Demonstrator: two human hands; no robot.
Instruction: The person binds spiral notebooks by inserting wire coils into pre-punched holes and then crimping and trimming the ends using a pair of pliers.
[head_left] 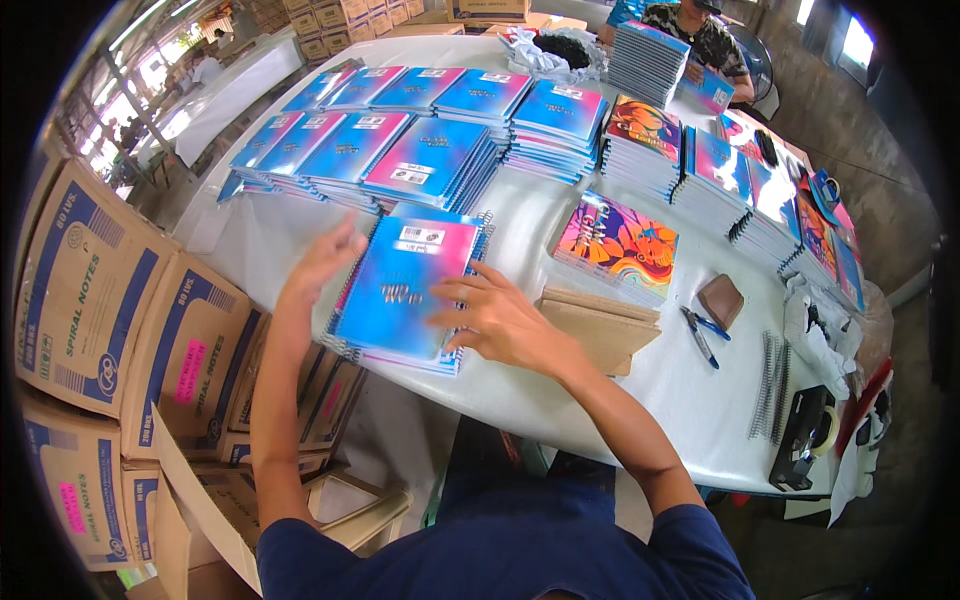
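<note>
Pressing right hand (500, 322) flat on the blue-pink notebook stack (405, 285) — fingers spread, gripping nothing — left hand (322, 262) open at its far edge (blurred), white table (520, 225) beneath.

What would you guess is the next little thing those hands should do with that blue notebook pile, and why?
Probably bring the left hand down onto the stack of spiral notebooks and square it up. The right hand already rests flat on the top cover, the left hovers open at the stack's far-left corner, and the lower notebooks stick out unevenly at the near edge.
</note>
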